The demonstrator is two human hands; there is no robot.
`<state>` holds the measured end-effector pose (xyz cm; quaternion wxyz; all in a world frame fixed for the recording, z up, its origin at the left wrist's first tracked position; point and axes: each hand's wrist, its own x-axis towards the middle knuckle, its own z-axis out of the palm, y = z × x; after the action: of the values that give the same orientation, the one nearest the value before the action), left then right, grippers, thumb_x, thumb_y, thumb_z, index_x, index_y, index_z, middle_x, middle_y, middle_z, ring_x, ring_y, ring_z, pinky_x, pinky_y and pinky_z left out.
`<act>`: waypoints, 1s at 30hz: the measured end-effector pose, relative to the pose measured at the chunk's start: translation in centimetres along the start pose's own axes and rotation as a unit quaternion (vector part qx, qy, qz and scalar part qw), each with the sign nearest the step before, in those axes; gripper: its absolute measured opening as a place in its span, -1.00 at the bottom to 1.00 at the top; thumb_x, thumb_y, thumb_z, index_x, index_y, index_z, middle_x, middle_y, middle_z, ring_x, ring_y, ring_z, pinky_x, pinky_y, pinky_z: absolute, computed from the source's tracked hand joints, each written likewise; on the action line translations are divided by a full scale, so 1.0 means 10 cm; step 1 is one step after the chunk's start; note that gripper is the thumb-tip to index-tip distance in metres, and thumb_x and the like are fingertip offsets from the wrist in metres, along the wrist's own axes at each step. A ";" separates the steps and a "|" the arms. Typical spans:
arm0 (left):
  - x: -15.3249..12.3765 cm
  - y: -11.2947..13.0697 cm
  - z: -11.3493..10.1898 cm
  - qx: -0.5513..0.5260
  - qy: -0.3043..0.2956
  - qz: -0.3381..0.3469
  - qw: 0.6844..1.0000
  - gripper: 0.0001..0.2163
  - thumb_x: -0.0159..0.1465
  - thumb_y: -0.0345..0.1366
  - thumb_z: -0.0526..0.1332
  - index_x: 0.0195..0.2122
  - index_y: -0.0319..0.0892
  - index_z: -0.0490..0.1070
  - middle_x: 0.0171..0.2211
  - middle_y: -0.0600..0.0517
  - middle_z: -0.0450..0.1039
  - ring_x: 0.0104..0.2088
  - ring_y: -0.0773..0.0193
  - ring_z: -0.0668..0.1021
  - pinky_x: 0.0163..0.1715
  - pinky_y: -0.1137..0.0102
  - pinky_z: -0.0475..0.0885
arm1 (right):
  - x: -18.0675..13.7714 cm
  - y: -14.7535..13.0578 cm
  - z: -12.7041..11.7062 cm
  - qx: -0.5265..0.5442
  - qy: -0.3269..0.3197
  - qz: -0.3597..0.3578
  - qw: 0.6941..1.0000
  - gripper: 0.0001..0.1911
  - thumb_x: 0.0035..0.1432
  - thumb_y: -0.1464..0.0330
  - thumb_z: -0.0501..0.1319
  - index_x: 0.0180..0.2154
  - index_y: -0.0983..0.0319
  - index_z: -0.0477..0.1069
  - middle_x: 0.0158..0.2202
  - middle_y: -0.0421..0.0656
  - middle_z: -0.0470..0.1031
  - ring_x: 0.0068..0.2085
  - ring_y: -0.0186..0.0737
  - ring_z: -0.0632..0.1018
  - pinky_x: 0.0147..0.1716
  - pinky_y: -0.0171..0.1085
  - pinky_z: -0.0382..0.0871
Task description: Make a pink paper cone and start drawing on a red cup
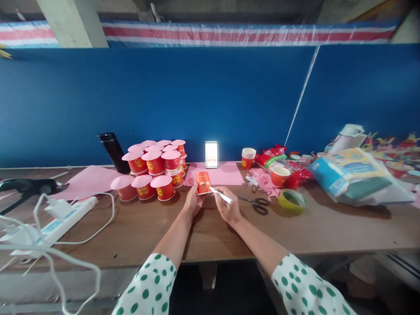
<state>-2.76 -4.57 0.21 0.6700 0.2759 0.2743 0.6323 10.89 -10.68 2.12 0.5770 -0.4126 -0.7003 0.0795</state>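
Note:
My left hand (194,203) is closed around a red paper cup (204,182), which it holds above the front of the table with its printed side toward me. A white marker pen (222,195) sits in the closed fingers of my right hand (227,207). The pen's tip points left at the lower right of the cup; whether it touches the surface I cannot tell. Behind the cup lies a pink paper sheet (228,173), with a lit phone (211,154) standing upright at its back. Black-handled scissors (259,204) rest right of my right hand.
Several red cups with pink paper discs (152,156) are stacked at left, beside a black bottle (114,152) and a power strip (70,221) with loose cables. At right are stacked cups (248,158), yellow-green tape (292,201), pink paper scraps (264,181) and a large plastic package (354,175).

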 end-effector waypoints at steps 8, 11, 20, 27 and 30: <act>-0.01 0.01 0.01 -0.005 -0.005 -0.004 1.000 -0.80 0.22 -0.21 0.17 -0.28 -0.26 0.42 -0.30 -0.06 0.54 -0.29 0.24 0.58 -0.11 0.29 0.43 | 0.00 0.00 0.00 0.006 -0.011 0.000 1.000 -0.79 0.22 0.34 0.05 -0.21 0.23 0.42 -0.26 -0.05 0.53 -0.23 -0.16 0.53 -0.29 -0.27 0.43; 0.00 0.00 -0.01 -0.003 -0.010 -0.004 1.000 -0.79 0.22 -0.20 0.17 -0.27 -0.26 0.42 -0.29 -0.07 0.54 -0.28 0.23 0.57 -0.11 0.28 0.43 | 0.00 0.00 0.01 0.002 -0.009 -0.002 1.000 -0.80 0.22 0.33 0.06 -0.21 0.22 0.42 -0.28 -0.07 0.53 -0.25 -0.16 0.53 -0.29 -0.27 0.43; -0.01 0.03 0.03 -0.007 0.005 -0.006 1.000 -0.73 0.24 -0.14 0.15 -0.23 -0.26 0.43 -0.28 -0.08 0.53 -0.30 0.24 0.56 -0.19 0.31 0.46 | 0.00 -0.02 -0.03 0.002 0.017 -0.022 1.000 -0.79 0.24 0.34 0.03 -0.20 0.23 0.39 -0.26 -0.06 0.51 -0.22 -0.17 0.52 -0.18 -0.22 0.41; -0.05 0.16 0.04 -0.105 0.041 0.015 0.993 -0.71 0.20 -0.10 0.18 -0.16 -0.19 0.41 -0.24 -0.05 0.51 -0.29 0.21 0.55 -0.20 0.25 0.46 | 0.02 0.07 0.00 -0.026 0.096 -0.033 0.994 -0.76 0.25 0.36 0.02 -0.09 0.25 0.34 -0.20 -0.02 0.46 -0.17 -0.15 0.49 -0.15 -0.17 0.40; -0.07 0.22 0.00 -0.144 0.033 0.009 0.989 -0.69 0.18 -0.07 0.17 -0.19 -0.20 0.42 -0.30 -0.04 0.51 -0.31 0.21 0.55 -0.22 0.25 0.46 | 0.03 0.10 0.01 -0.030 0.108 -0.022 0.993 -0.75 0.26 0.35 0.02 -0.06 0.24 0.33 -0.18 -0.02 0.46 -0.16 -0.14 0.49 -0.13 -0.16 0.40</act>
<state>-4.32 -5.14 1.75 0.6878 0.1575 0.1998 0.6799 11.33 -9.79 1.74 0.6380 -0.4210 -0.6447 0.0006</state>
